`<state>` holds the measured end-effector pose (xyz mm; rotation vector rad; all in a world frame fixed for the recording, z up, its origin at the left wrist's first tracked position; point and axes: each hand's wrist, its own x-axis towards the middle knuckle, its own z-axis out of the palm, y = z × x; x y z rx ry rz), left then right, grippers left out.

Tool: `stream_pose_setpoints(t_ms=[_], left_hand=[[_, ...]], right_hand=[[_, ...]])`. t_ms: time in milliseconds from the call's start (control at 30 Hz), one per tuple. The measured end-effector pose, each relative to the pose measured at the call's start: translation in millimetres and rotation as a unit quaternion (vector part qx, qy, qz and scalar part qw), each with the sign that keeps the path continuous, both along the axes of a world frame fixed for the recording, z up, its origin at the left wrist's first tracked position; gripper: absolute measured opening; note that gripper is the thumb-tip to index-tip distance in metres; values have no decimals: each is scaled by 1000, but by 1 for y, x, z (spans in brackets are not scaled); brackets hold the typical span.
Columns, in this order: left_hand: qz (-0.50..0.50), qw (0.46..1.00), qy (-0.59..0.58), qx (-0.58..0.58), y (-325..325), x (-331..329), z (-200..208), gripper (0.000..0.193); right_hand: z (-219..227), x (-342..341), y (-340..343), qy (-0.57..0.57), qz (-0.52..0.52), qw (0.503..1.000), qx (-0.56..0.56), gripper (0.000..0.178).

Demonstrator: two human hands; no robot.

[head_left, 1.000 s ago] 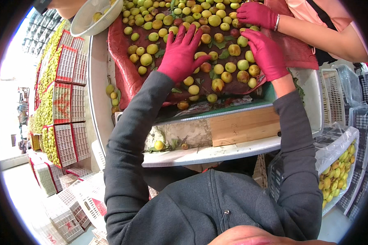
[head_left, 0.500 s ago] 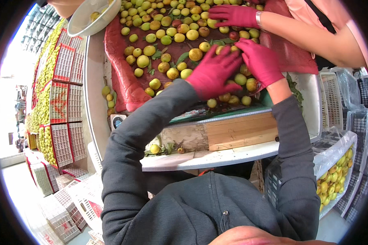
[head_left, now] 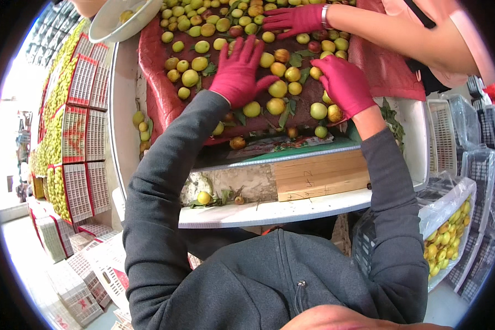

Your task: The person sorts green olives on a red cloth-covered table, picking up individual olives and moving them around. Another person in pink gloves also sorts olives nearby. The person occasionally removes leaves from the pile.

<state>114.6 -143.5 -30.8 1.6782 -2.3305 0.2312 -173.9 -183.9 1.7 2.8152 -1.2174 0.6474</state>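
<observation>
A white worktop is carrying a red mesh sheet that is lying under a spread of small green-yellow fruits. The left hand, gloved in magenta, is pressing flat on the fruits with its fingers spread wide, gripping nothing. The right hand, gloved alike, is resting loosely curved over fruits by the sheet's near edge; whether it is holding any cannot be told.
</observation>
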Motion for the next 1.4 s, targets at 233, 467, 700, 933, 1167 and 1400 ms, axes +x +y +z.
stream_pose_setpoints(t_ms=[233, 467, 700, 933, 1167, 1400], left_hand=[[-84, 992, 78, 45, 48, -30, -5, 89], [142, 984, -25, -103, 23, 43, 10, 79], [214, 972, -31, 96, 51, 10, 4, 91], [83, 981, 16, 176, 99, -18, 20, 89], [-1, 995, 99, 30, 78, -25, 22, 66], [-73, 992, 105, -22, -14, -46, 4, 65]], right_hand=[[-14, -7, -8, 24, 6, 997, 72, 48], [-6, -9, -4, 47, -10, 995, 84, 55], [-10, -11, -15, 38, 43, 991, 123, 49], [-3, -8, -5, 11, 61, 986, 152, 43], [13, 4, 2, -24, 53, 965, 254, 36], [5, 11, -2, -129, 44, 985, 103, 25]])
